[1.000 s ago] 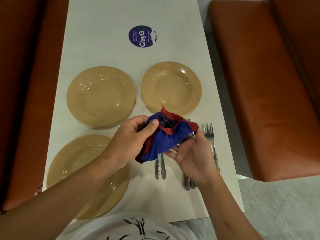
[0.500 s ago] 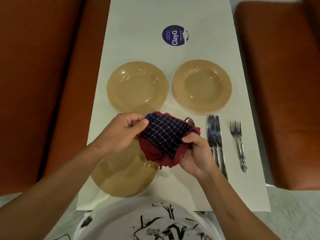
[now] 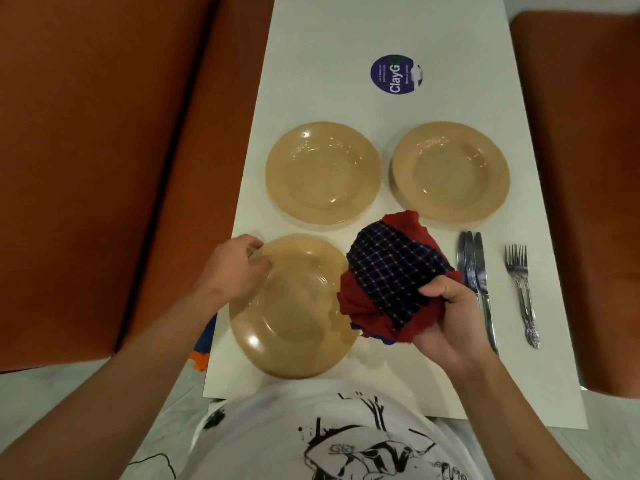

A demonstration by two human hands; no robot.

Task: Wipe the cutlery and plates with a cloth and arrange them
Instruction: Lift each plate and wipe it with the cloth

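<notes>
Three tan plates lie on the white table (image 3: pixel 363 32): a near plate (image 3: pixel 294 313), a far left plate (image 3: pixel 323 173) and a far right plate (image 3: pixel 450 173). My left hand (image 3: pixel 232 268) lies over the near plate's upper left rim, thumb on the plate's face and fingers curled at its edge. My right hand (image 3: pixel 446 313) grips a bunched red and dark checked cloth (image 3: pixel 391 271) just right of that plate. Table knives (image 3: pixel 472 265) lie side by side right of the cloth, and forks (image 3: pixel 519 282) lie further right.
A round purple sticker (image 3: pixel 396 74) is stuck on the far part of the table. Orange bench seats flank the table, one on the left (image 3: pixel 104 150) and one on the right (image 3: pixel 588 202). My white printed shirt fills the bottom of the view.
My left hand has let go of the cloth and moved left to the near plate's rim. The cloth stays in my right hand alone. The camera view shifted left.
</notes>
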